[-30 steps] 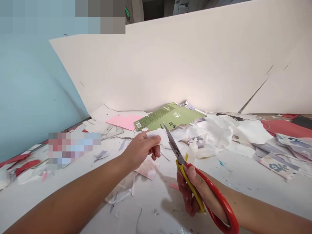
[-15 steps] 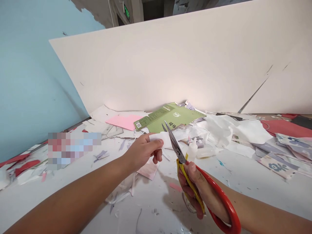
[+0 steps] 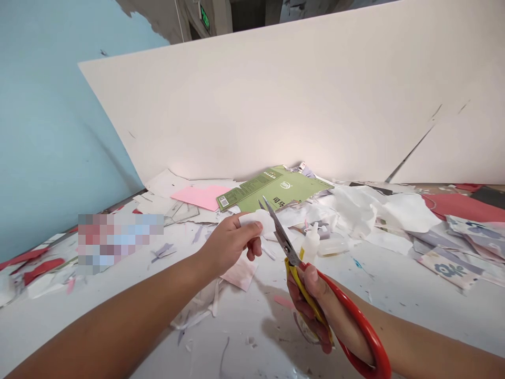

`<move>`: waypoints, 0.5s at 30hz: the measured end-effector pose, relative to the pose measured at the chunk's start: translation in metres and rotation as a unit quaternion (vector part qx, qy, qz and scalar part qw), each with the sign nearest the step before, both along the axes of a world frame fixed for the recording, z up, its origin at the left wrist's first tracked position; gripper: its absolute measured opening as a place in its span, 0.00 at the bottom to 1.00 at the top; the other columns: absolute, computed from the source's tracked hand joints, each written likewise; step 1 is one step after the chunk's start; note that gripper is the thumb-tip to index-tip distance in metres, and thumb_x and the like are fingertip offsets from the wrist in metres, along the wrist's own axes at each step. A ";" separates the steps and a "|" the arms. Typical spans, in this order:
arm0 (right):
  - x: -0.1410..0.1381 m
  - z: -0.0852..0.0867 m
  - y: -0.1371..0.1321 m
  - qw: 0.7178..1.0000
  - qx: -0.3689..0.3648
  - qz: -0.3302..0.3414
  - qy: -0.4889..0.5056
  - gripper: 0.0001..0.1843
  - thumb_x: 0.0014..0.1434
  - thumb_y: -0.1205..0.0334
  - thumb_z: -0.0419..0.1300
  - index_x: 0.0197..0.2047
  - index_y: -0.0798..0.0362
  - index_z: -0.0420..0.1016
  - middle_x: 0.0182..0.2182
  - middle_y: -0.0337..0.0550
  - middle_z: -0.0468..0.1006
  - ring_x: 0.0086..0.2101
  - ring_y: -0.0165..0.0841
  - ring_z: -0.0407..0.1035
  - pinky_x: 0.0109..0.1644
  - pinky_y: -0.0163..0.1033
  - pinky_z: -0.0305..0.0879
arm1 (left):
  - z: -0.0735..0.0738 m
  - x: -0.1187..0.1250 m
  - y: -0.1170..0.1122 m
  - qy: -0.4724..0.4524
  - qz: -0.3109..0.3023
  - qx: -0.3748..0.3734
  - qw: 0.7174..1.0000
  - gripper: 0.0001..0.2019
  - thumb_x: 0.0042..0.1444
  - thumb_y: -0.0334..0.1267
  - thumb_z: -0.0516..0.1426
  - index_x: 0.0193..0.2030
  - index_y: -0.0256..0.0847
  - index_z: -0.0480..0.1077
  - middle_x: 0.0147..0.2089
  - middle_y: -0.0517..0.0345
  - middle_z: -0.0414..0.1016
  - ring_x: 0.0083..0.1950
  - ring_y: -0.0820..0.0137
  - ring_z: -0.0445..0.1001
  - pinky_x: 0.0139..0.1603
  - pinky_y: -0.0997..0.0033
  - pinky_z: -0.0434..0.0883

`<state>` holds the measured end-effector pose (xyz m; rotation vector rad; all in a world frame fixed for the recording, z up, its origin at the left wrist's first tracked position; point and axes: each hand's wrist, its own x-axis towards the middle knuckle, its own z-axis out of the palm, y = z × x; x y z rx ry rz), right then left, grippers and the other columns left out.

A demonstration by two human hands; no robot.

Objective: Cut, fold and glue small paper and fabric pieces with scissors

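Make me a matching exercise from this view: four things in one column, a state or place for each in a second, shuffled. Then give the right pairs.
Things
1. Left hand
2. Right hand
3. Scissors
4. Pink paper sheet

States
A. Red and yellow handles, blades slightly apart
B. Pinches a white paper scrap
C. Lies beside a flattened green carton
D. Grips the scissors

Pairs: 1-B, 2-D, 3-A, 4-C

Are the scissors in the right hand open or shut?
Slightly open: the tips of the red-and-yellow-handled scissors stand apart, a narrow gap between them, held in the right hand.
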<state>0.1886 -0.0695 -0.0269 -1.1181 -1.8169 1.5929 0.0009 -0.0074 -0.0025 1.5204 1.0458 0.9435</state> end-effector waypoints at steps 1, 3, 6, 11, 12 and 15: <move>0.000 -0.003 0.000 1.000 -0.003 -0.007 0.005 0.28 0.54 0.35 0.32 0.25 0.51 0.51 0.17 0.30 0.55 0.15 0.22 0.52 0.22 0.32 0.58 | 0.000 0.000 0.000 0.002 0.001 0.000 1.000 0.12 0.52 0.41 0.51 0.22 0.38 0.61 0.17 0.64 0.68 0.19 0.77 0.63 0.24 0.75 0.60; 0.000 -0.010 0.000 0.999 -0.008 -0.026 0.020 0.28 0.54 0.35 0.31 0.26 0.51 0.51 0.17 0.30 0.55 0.15 0.22 0.51 0.20 0.31 0.58 | 0.000 0.001 0.000 0.008 0.004 -0.002 1.000 0.11 0.52 0.41 0.51 0.22 0.39 0.61 0.16 0.64 0.68 0.19 0.77 0.63 0.24 0.74 0.60; 0.001 -0.018 0.000 0.999 -0.008 -0.045 0.025 0.29 0.53 0.34 0.29 0.26 0.51 0.51 0.18 0.30 0.55 0.14 0.21 0.51 0.19 0.31 0.56 | 0.000 0.002 -0.001 0.017 0.009 -0.001 1.000 0.11 0.51 0.41 0.52 0.23 0.39 0.61 0.16 0.64 0.68 0.19 0.76 0.63 0.24 0.74 0.60; -0.001 -0.017 0.001 0.998 -0.005 -0.055 -0.007 0.31 0.51 0.32 0.28 0.26 0.51 0.52 0.15 0.30 0.56 0.13 0.22 0.53 0.19 0.31 0.54 | 0.000 0.003 -0.003 0.032 0.012 0.000 0.999 0.11 0.52 0.41 0.51 0.23 0.39 0.60 0.17 0.64 0.68 0.19 0.76 0.63 0.25 0.73 0.60; -0.001 -0.016 0.001 0.998 -0.003 -0.056 -0.009 0.31 0.51 0.32 0.29 0.26 0.51 0.52 0.15 0.30 0.56 0.13 0.22 0.53 0.19 0.31 0.54 | 0.001 0.003 -0.003 0.033 0.009 -0.001 0.999 0.11 0.52 0.41 0.51 0.23 0.39 0.60 0.17 0.64 0.68 0.19 0.76 0.63 0.26 0.73 0.60; -0.001 -0.017 0.001 0.999 -0.002 -0.052 -0.006 0.30 0.52 0.33 0.30 0.24 0.51 0.51 0.14 0.29 0.56 0.12 0.22 0.53 0.20 0.31 0.54 | 0.001 0.003 -0.003 0.035 0.004 -0.001 0.999 0.11 0.52 0.42 0.51 0.23 0.40 0.60 0.17 0.64 0.68 0.20 0.76 0.63 0.26 0.73 0.60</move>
